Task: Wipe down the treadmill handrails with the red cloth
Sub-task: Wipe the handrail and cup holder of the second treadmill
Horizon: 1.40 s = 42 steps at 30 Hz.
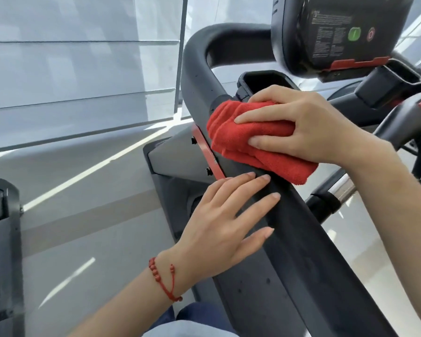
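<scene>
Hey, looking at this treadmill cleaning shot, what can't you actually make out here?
Head view only:
- Handrail surface under the red cloth: covered by cloth and right hand.
- Console label text: too small and blurred to read.
- Right-side handrail: mostly behind the right arm, cut off by the edge.
- Rail under the left hand: hidden.
</scene>
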Each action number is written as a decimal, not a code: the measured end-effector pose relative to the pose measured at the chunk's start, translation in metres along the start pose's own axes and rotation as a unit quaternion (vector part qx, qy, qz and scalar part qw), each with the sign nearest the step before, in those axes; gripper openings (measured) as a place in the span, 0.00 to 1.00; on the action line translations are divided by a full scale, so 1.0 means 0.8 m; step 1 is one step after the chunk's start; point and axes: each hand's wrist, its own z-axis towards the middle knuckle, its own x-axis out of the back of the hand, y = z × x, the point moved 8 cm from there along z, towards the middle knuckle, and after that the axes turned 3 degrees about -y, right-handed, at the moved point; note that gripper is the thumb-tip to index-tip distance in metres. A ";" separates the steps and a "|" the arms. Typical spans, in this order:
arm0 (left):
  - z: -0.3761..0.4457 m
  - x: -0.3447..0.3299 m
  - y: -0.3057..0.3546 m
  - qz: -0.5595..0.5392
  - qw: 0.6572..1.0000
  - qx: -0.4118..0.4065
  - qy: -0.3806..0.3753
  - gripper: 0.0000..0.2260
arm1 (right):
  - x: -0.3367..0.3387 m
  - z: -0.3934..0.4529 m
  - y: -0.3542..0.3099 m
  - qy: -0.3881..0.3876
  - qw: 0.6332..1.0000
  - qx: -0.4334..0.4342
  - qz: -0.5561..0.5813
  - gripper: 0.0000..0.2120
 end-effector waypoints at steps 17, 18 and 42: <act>0.031 0.012 -0.028 -0.019 0.999 0.008 0.026 0.14 | 0.015 -0.001 0.027 0.094 0.994 -0.019 0.055 0.16; 0.035 0.013 -0.034 -0.014 0.999 0.010 0.027 0.13 | 0.021 -0.005 0.032 0.124 0.991 -0.029 0.049 0.16; 0.082 0.005 -0.100 -0.001 0.999 0.044 0.018 0.11 | 0.010 0.036 0.102 0.090 0.979 -0.180 -0.043 0.20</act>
